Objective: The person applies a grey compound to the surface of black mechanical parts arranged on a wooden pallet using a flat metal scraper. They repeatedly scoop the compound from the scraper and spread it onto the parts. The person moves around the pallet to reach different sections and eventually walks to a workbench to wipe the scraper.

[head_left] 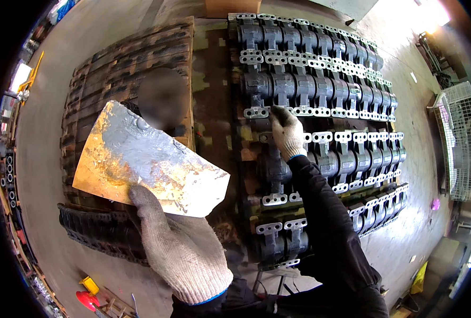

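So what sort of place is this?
Probably a factory or workshop storage area: rows of matching black parts with silver perforated flanges, a slatted wooden pallet beside them, and a wire mesh cage off to the right.

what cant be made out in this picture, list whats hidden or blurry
All in the head view:
- Fingers of the left hand other than the thumb: hidden beneath the grey-smeared yellow board.
- Whether the right hand grips anything: its fingertips are too small and partly turned away.
- Part of the wooden pallet: covered by a round blur.
- Some black parts: hidden by the right sleeve.
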### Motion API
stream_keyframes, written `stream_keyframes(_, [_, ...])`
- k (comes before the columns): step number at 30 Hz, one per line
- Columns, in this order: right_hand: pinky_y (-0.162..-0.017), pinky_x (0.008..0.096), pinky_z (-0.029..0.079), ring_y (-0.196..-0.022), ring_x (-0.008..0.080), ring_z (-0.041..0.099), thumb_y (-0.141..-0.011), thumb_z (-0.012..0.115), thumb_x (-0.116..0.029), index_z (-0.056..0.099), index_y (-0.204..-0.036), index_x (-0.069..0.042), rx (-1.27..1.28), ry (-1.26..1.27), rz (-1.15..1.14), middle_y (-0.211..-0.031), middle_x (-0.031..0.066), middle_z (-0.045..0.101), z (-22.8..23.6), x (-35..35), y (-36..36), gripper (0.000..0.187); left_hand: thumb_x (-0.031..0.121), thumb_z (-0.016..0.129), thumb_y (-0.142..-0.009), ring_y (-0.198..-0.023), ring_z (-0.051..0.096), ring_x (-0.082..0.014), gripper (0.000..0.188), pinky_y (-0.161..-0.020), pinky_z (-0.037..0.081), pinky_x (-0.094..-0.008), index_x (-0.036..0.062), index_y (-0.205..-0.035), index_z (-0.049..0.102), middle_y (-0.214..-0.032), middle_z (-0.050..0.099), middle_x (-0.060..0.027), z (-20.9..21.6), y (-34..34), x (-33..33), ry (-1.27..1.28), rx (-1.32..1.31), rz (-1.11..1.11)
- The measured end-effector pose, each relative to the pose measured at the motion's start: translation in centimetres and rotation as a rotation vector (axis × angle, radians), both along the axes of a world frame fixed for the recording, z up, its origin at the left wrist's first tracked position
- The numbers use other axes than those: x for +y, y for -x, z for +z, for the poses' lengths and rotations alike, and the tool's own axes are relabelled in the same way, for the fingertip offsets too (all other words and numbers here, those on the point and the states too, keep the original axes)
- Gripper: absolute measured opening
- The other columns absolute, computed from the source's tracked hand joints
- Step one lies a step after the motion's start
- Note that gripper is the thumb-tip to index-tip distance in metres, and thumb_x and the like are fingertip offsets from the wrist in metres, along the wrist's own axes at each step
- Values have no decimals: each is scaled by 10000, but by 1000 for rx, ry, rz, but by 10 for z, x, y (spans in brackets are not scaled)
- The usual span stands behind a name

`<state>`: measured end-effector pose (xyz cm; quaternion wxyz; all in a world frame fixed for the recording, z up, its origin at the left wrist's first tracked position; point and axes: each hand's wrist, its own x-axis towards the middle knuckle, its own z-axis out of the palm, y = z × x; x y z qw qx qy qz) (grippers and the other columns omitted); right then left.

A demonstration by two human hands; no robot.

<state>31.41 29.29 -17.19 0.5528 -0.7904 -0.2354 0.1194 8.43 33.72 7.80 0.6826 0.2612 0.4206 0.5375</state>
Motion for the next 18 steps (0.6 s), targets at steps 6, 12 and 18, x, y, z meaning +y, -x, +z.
stream_keyframes(6, [-808,340,556,-920,287,736,-933,656,-154,701,-1149,-12,-295,200,22,-999,185,744,-27,25,-24,262,423,575,-1019,-1381,438,-300,720,-1151,360,-470,-20,-1523,316,-1499,429,-190,-5,-6,14,50,4,-8])
stream_keyframes(12, [-823,408,548,-956,373,692,-948,638,-238,721,-1128,-86,-385,310,-6,-1029,201,712,-25,45,-23,250,425,583,-1014,-1371,449,-299,716,-1148,362,-469,-29,-1508,335,-1493,442,-186,-8,-4,23,69,-6,-8])
stream_keyframes(18, [-836,429,543,-969,390,679,-958,627,-268,717,-1136,-91,-339,287,-22,-1032,213,697,-31,48,-23,267,429,588,-1011,-1354,467,-300,713,-1146,363,-467,-35,-1498,352,-1482,452,-185,-10,-1,28,90,-13,5])
